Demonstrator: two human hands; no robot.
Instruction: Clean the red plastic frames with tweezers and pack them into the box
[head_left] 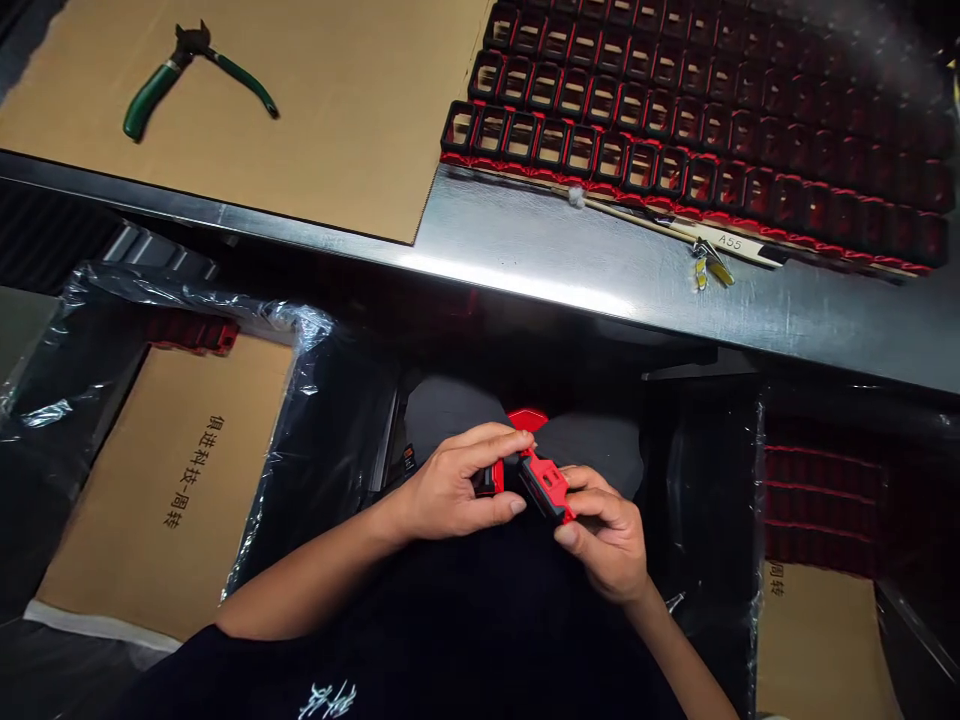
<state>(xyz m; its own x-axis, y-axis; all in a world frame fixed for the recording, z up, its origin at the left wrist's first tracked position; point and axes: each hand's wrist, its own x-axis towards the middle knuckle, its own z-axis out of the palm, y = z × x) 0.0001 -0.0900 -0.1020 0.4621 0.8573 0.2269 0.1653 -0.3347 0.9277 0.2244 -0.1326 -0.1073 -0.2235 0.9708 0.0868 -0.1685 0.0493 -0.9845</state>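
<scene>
Red-and-black part held between both hands

The part sits tilted in the gap between the left hand and the right hand, in front of the person's dark shirt and short of the desk. The right hand pinches it, thumb at the near end and fingers along the right side. The left hand curls around a second piece, its fingertips reaching the first part's far end; whether they press on it cannot be told. Just beyond the fingers shows another red piece. Rows of red-and-black frames and green-handled pliers lie on the desk.
</scene>
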